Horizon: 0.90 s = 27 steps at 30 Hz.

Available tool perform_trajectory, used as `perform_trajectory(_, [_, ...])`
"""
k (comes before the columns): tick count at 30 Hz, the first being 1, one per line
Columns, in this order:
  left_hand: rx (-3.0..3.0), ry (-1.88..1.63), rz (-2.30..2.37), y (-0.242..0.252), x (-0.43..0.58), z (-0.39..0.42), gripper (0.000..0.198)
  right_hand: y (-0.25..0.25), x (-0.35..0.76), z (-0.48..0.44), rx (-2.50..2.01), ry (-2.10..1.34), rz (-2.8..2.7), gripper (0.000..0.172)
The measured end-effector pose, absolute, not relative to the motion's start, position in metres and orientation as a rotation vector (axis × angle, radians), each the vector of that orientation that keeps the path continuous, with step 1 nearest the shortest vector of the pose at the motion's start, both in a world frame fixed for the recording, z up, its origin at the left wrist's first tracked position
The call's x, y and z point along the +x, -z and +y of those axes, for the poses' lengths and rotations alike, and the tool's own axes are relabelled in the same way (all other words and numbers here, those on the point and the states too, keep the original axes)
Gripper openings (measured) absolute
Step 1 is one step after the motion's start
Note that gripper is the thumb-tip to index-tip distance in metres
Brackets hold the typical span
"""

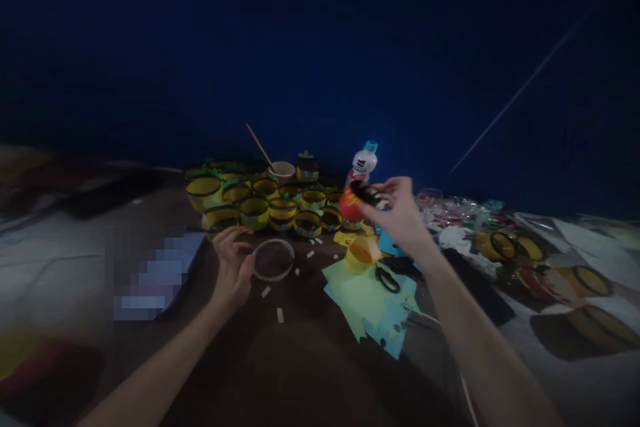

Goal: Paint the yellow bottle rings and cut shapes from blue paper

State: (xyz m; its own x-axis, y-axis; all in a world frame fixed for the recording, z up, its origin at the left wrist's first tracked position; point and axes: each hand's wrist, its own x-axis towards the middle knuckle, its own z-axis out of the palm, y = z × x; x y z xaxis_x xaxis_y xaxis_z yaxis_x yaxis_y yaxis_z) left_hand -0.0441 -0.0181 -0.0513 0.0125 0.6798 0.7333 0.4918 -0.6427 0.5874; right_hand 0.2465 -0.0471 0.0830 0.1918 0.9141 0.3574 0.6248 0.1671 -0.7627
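My left hand [233, 265] grips the rim of a clear round ring or shallow dish [273, 259] low over the dark table. My right hand [400, 210] is raised further right and holds a red cup-like piece with a black band [356, 201]. Just behind it stands a white bottle with a blue cap [363, 162]. Below my right hand sits a small yellow cup [363, 253] on light green and blue paper sheets [367, 300], with black scissors [387, 277] lying on them.
A cluster of several yellow and black banded cups [270, 203] fills the table's far middle, one beige cup holding a wooden stick [259, 145]. Small white paper strips [279, 313] lie scattered. Clear plastic scraps and more yellow pieces [505, 247] crowd the right. A pixelated flat object [150, 277] lies left.
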Motion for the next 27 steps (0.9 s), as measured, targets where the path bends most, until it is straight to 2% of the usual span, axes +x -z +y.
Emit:
perform_trajectory(3, [2.106, -1.649, 1.168, 0.051, -0.044, -0.018, 0.032, -0.07, 0.304, -0.031, -1.885, -0.147, -1.417, 0.053])
perform_trajectory(9, [2.099, -1.626, 1.149, 0.05, -0.045, -0.019, 0.034, -0.008, 0.335, -0.008, -1.957, -0.221, -1.434, 0.052])
perform_trajectory(11, [2.099, -1.622, 1.149, 0.051, -0.045, -0.019, 0.036, 0.003, 0.338, -0.006, -1.94, -0.24, -1.445, 0.059])
perform_trajectory(15, [2.108, -1.612, 1.155, 0.053, -0.045, -0.018, 0.039, 0.001, 0.344, -0.022, -1.822, -0.234, -1.509, 0.078])
perform_trajectory(19, [2.125, -1.61, 1.165, 0.052, -0.044, -0.019, 0.039, -0.006, 0.329, -0.063, -1.68, -0.315, -1.62, 0.072])
perform_trajectory(23, [2.144, -1.618, 1.162, 0.05, -0.043, -0.022, 0.036, 0.001, 0.289, -0.094, -1.596, -0.518, -1.819, 0.086])
perform_trajectory(27, [2.149, -1.635, 1.166, 0.048, -0.044, -0.025, 0.036, 0.007, 0.267, -0.095, -1.628, -0.465, -1.763, 0.074])
